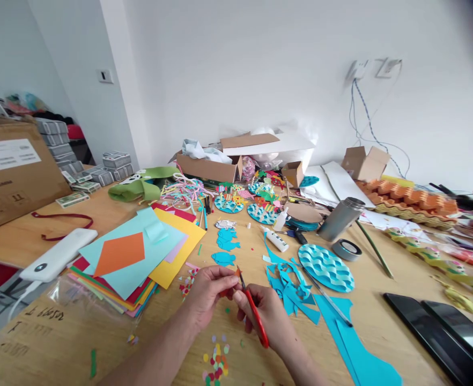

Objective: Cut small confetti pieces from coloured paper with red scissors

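Observation:
My right hand (269, 315) is closed round red-handled scissors (253, 310), their blades pointing up and away from me. My left hand (207, 292) pinches a tiny orange paper scrap (236, 273) right at the blade tips. Both hands hover low over a wooden table (381, 316). Small coloured paper dots (217, 363) lie on the table below my wrists. Blue fish cut-outs (225, 245) lie just beyond my hands.
A stack of coloured paper sheets (134, 257) lies at the left with a white power bank (57, 254). Blue paper offcuts (290, 287), a blue wave disc (325, 266), a glue bottle (274, 238), a metal flask (340, 218) and cardboard boxes (208, 167) crowd the far side. Dark tablets (437, 332) sit right.

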The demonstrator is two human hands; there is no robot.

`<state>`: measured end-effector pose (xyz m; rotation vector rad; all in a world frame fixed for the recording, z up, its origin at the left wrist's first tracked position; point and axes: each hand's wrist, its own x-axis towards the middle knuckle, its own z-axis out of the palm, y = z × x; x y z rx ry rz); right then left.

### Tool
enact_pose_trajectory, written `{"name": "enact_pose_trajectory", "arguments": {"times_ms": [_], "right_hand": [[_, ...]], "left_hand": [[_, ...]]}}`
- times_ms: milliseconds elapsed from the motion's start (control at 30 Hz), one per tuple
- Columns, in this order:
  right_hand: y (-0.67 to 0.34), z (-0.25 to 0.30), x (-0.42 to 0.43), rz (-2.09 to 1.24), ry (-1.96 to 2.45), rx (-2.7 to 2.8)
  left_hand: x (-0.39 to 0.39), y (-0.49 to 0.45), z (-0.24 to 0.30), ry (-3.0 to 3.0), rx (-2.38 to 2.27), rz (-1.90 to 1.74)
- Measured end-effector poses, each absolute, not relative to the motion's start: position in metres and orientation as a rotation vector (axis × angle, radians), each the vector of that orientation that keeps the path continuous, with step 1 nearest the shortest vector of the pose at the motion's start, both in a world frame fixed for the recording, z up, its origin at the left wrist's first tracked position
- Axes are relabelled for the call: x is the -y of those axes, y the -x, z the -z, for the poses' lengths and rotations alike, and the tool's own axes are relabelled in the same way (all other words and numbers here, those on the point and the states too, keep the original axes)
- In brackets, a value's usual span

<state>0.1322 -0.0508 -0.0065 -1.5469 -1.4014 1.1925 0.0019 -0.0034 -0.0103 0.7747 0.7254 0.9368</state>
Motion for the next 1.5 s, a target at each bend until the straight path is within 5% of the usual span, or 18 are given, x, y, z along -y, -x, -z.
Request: {"name": "enact_pose_trajectory", "arguments": {"times_ms": [1500], "right_hand": [[-0.1332,0.0101,0.0509,-1.406,1.445,1.356]], "left_hand": [[0.0046,-0.0027,0.0082,-0.909,-0.717,-0.973]]}}
